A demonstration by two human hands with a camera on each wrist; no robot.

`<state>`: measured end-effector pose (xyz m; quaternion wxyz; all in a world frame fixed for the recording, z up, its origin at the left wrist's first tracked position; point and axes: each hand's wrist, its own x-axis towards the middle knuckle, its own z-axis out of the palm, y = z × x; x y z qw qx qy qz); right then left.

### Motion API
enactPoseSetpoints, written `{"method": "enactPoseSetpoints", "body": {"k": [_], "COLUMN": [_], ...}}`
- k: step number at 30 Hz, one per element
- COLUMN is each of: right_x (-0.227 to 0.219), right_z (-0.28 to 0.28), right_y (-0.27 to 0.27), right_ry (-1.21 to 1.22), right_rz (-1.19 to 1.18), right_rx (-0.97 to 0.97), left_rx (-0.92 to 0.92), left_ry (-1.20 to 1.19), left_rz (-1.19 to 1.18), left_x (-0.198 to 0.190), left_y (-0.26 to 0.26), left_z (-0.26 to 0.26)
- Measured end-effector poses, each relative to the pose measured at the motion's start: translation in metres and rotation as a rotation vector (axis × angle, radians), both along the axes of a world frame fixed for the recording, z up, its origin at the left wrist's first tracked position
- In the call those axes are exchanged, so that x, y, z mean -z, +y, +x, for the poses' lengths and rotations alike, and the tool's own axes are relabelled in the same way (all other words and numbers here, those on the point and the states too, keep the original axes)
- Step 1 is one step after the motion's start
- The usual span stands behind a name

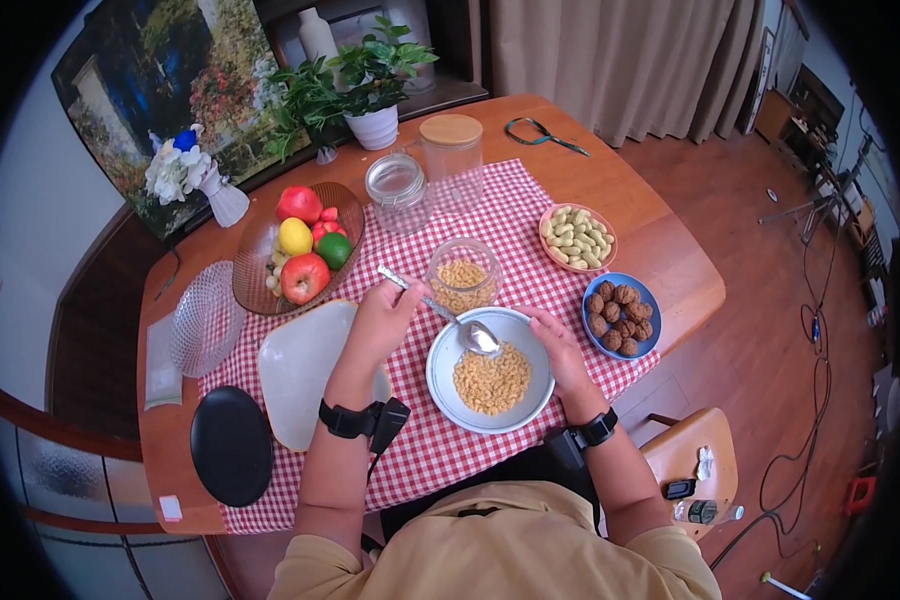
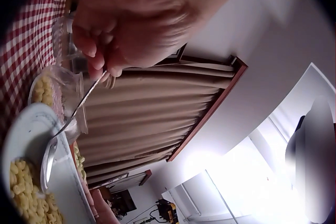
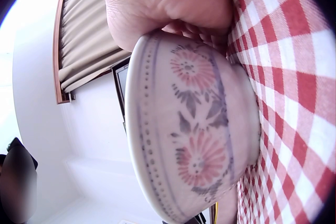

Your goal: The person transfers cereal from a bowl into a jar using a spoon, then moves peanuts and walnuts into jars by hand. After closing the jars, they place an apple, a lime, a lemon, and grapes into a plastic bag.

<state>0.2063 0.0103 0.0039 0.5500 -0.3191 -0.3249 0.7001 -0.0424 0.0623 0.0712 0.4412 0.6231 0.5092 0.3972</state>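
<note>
My left hand (image 1: 382, 318) pinches the handle of a metal spoon (image 1: 478, 338), whose head hangs inside a bowl (image 1: 442, 385). The left wrist view shows the spoon head (image 2: 48, 169) low, beside elbow macaroni (image 2: 32, 195) in the bowl. My right hand (image 1: 562, 352) grips the bowl by its right side, thumb at the rim and fingers round the outer wall. Pink flowers decorate that wall (image 3: 194, 114) in the right wrist view, and the bowl's foot meets the checked cloth. Just behind the bowl stands a clear jar (image 1: 465, 272) holding more macaroni.
Peanuts in a pink bowl (image 1: 615, 238) and walnuts on a blue plate (image 1: 648, 345) lie at right. A white tray (image 1: 305, 370), black plate (image 1: 230, 445) and fruit basket (image 1: 250, 255) occupy the left. A clip jar (image 1: 398, 195) and wooden-lidded canister (image 1: 452, 170) stand behind.
</note>
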Motion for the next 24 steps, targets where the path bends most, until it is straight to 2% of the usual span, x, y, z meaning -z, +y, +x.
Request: {"method": "enactPoseSetpoints", "body": {"k": [2, 6, 14, 24], "right_x": [0.0, 0.0, -0.004, -0.003], "right_z": [0.0, 0.0, -0.001, -0.001], "right_y": [0.0, -0.001, -0.001, -0.001], "right_ry": [-0.006, 0.004, 0.004, 0.008], "right_rz": [0.004, 0.015, 0.015, 0.008], "right_rx": [-0.001, -0.008, -0.006, -0.002], "left_rx": [-0.093, -0.106, 0.098, 0.033], "left_ry": [0.008, -0.038, 0.025, -0.051], "left_rz": [-0.065, -0.053, -0.37, -0.438], "left_x": [0.0, 0.001, 0.002, 0.007], "left_y": [0.002, 0.003, -0.003, 0.001], "left_z": [-0.004, -0.004, 0.013, 0.011]}}
